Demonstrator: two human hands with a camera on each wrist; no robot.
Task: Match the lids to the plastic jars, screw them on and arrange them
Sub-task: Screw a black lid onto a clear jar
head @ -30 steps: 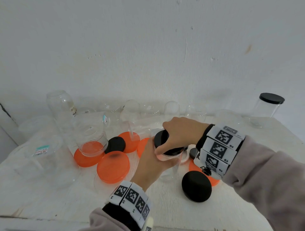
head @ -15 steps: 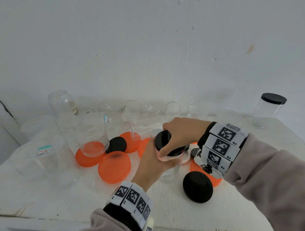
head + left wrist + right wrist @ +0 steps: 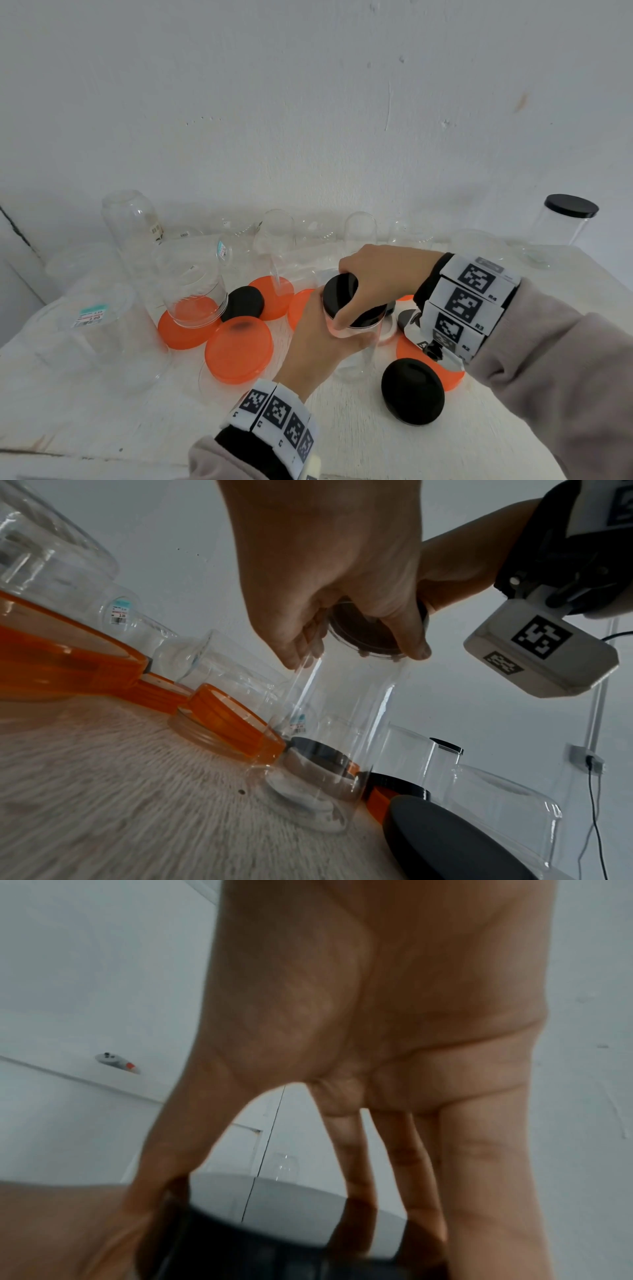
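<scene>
A clear plastic jar (image 3: 356, 359) stands upright on the white table (image 3: 102, 418) in the head view. My left hand (image 3: 318, 342) wraps around its upper body. A black lid (image 3: 342, 294) sits on the jar's mouth, and my right hand (image 3: 380, 281) grips that lid from above, thumb at the near rim. In the left wrist view the jar (image 3: 342, 723) rises from the table with the lid (image 3: 363, 634) at its top under the right hand (image 3: 342, 574). In the right wrist view fingers (image 3: 486, 1177) reach down around the lid (image 3: 260, 1242).
Loose orange lids (image 3: 239, 349) and black lids (image 3: 412, 390) lie around the jar. Several open clear jars (image 3: 191, 284) stand at the left and along the back wall. A jar with a black lid on it (image 3: 565, 222) stands at the far right corner.
The right hand has turned slightly on the black lid while the left hand keeps hold of the jar. Jar and hands stay in about the same place.
</scene>
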